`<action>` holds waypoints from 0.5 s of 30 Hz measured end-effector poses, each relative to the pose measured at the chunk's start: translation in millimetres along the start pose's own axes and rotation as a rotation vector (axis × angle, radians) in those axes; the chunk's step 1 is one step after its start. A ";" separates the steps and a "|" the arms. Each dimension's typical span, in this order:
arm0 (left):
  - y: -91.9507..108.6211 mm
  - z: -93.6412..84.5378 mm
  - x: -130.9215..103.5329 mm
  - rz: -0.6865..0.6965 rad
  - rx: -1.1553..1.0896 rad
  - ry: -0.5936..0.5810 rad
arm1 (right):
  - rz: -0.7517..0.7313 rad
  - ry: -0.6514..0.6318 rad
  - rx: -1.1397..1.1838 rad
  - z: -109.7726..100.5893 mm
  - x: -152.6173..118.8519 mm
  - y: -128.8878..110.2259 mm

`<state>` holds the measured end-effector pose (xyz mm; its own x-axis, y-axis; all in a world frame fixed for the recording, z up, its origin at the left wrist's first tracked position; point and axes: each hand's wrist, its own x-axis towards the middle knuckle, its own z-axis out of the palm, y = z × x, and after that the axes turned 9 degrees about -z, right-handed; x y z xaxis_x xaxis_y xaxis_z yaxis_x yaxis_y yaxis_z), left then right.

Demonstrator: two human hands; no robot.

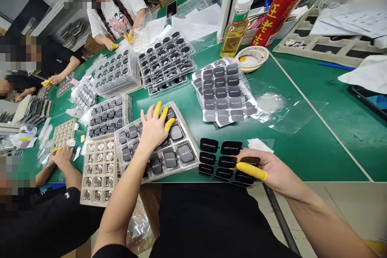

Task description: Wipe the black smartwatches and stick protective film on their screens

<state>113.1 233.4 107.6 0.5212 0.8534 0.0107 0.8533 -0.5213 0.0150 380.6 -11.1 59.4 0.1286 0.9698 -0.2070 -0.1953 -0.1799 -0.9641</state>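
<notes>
My left hand is spread over a clear plastic tray of square black pieces with printed lettering. Yellow cots cover several of its fingers, and the fingertips reach down onto or just above the pieces. Whether they touch one is hard to make out. In my right hand is a clear sheet of black square stickers, pinched under a thumb in a yellow cot. The sheet hangs at the table's front edge, to the right of the tray, and my other right fingers are hidden behind it.
A pile of sticker sheets lies beyond the tray. Left stand a beige tray of watch cases and stacked trays. At the back are a bottle of yellow liquid, a tape roll and a red canister. Co-workers sit left.
</notes>
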 end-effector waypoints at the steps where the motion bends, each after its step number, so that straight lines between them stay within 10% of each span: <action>1: -3.0 -2.0 -2.2 0.004 -0.012 -0.008 | 0.000 -0.004 -0.003 -1.4 0.6 2.3; 8: -16.1 -18.5 -35.4 0.037 -0.105 0.045 | 0.035 0.053 0.048 -0.5 0.6 2.7; 15: 6.5 -16.5 -12.5 0.094 0.011 -0.095 | 0.034 0.120 0.058 8.9 0.9 -8.0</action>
<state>111.8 219.3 124.1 0.5977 0.7974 -0.0829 0.8006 -0.5992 0.0078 373.6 -7.3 68.4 0.2356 0.9361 -0.2612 -0.2567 -0.1993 -0.9457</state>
